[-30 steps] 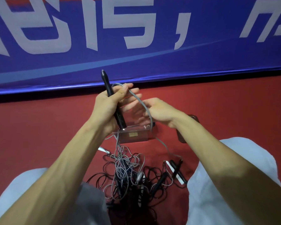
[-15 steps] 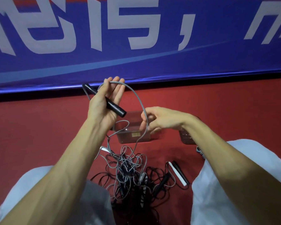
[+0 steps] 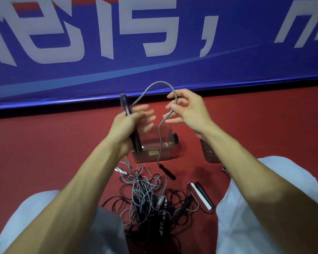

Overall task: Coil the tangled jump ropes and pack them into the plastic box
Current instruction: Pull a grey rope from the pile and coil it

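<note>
My left hand (image 3: 126,128) grips a black jump-rope handle (image 3: 125,105) held upright, its fingers blurred. A grey rope (image 3: 159,85) arcs from that handle up and over to my right hand (image 3: 188,110), which pinches it between thumb and fingertips. Below that pinch the rope hangs down to a second black handle (image 3: 167,171) dangling above the floor. The clear plastic box (image 3: 166,154) stands open on the red floor beneath my hands. A tangle of grey and black ropes (image 3: 149,197) lies between my knees.
A white handle and a black handle (image 3: 203,196) lie side by side right of the tangle. A dark grid-patterned lid (image 3: 208,153) sits right of the box, partly behind my right forearm. A blue banner with white characters (image 3: 154,43) lines the wall ahead.
My right hand rose from box height to level with the left, lifting the grey rope into a tall arc. The rope's far handle came out of the pile and now dangles.
</note>
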### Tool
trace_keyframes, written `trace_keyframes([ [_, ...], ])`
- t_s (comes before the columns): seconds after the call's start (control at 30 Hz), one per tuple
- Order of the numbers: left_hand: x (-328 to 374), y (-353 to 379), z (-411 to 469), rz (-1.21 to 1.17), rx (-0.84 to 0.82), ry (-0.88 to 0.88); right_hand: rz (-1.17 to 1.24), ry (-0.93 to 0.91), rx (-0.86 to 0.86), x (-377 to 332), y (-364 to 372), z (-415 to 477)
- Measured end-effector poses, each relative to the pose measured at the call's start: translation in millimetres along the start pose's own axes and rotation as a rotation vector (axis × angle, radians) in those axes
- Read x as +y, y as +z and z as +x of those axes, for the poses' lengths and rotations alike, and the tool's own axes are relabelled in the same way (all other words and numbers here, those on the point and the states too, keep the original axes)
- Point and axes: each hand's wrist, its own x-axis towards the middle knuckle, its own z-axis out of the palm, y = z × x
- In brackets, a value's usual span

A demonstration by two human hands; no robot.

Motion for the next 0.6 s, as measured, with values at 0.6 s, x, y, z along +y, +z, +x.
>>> trace_keyframes([
  [0.6, -8.4, 21.3, -14.5, 0.08, -0.046, 0.073, 0.248, 0.277, 0.145, 1.2, -8.6, 4.5],
])
